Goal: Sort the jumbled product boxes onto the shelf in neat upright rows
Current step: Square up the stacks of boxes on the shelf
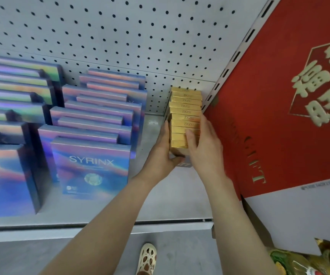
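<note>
A row of several small gold boxes (186,108) marked ZKZU stands upright on the grey shelf (170,195), running from the pegboard back toward me at the shelf's right end. My left hand (163,155) presses against the left side and front of the nearest gold boxes. My right hand (203,145) lies over their tops and right side. Both hands clamp the front boxes of the row together. Left of them stand rows of iridescent blue SYRINX boxes (90,165), upright and facing me.
A large red gift carton (279,116) with gold lettering leans at the right, close to the gold row. A white pegboard (120,36) backs the shelf. Below are the shelf's front edge, the grey floor and a sandalled foot (147,259).
</note>
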`<state>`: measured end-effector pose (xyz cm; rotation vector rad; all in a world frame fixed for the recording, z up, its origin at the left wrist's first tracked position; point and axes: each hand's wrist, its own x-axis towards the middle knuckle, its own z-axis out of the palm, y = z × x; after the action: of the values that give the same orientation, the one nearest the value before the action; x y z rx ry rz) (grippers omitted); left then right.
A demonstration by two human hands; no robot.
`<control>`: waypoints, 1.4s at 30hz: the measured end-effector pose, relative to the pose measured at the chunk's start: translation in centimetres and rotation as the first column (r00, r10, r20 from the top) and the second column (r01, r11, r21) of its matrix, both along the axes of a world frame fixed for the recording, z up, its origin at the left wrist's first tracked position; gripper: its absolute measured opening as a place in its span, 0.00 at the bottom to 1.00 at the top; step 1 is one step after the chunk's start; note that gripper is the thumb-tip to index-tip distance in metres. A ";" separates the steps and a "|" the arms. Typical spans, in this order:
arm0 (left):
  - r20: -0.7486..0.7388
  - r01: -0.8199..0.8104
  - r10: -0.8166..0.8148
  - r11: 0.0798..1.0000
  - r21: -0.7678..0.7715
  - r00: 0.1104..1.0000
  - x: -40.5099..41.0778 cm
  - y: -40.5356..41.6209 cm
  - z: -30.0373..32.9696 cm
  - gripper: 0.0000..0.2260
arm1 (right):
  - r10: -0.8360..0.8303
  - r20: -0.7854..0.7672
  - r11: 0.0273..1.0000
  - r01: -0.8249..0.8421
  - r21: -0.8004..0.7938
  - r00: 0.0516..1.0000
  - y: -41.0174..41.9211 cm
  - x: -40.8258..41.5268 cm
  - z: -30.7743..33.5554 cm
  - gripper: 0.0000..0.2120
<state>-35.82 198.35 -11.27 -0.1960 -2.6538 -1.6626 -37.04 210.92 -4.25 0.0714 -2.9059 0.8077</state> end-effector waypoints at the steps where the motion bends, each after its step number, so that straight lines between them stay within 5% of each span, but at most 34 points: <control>1: 0.011 -0.015 0.014 0.998 0.061 1.000 -0.3 0.0 0.1 0.48 | -0.006 -0.003 1.000 0.006 -0.008 1.000 0.3 -0.2 -0.1 0.27; 4: 0.025 0.030 -0.036 0.980 0.199 0.999 -0.7 0.2 0.8 0.49 | -0.016 0.052 0.999 0.017 -0.032 0.999 0.3 -1.3 -0.3 0.29; 8: 0.091 0.001 -0.014 0.990 0.141 0.996 -1.0 0.0 0.7 0.48 | 0.018 0.057 0.996 -0.012 -0.091 0.998 0.0 -2.3 -0.6 0.26; 12: -0.039 0.080 -0.078 0.996 0.042 0.996 -1.0 -0.4 0.9 0.31 | -0.031 0.016 0.999 0.032 -0.031 0.999 0.2 -3.6 -0.3 0.27; 16: 0.106 0.058 -0.077 0.983 0.173 0.991 -1.1 -0.4 1.6 0.55 | 0.008 0.077 0.998 -0.004 -0.057 0.997 -0.1 -6.8 0.8 0.30; 24: 0.175 0.009 -0.043 0.981 0.193 0.984 -0.9 -0.3 1.7 0.55 | 0.046 0.096 0.998 -0.050 0.046 0.994 -0.5 -7.2 0.1 0.27; 28: 0.148 0.112 -0.179 0.919 0.377 0.973 -0.7 -0.5 3.1 0.44 | 0.071 0.095 0.997 -0.072 0.007 0.993 -0.1 -6.2 0.4 0.27; 32: 0.206 0.036 -0.151 0.878 0.477 0.967 -0.6 -0.6 5.1 0.32 | 0.096 0.045 0.991 -0.091 -0.100 0.994 0.3 -4.6 0.8 0.25; 37: 0.279 -0.189 0.102 0.933 0.306 0.955 -4.2 0.2 6.1 0.27 | 0.059 -0.003 0.998 -0.059 0.031 0.998 0.1 -1.6 0.4 0.23; 42: 0.263 -0.154 0.070 0.937 0.313 0.962 -5.8 0.6 5.7 0.18 | 0.044 0.040 0.998 -0.046 0.049 0.998 -0.2 0.6 -1.2 0.26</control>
<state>-41.63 198.92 -5.55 0.1770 -2.4251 -2.1832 -36.45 210.69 -5.44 0.1275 -2.9718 0.7514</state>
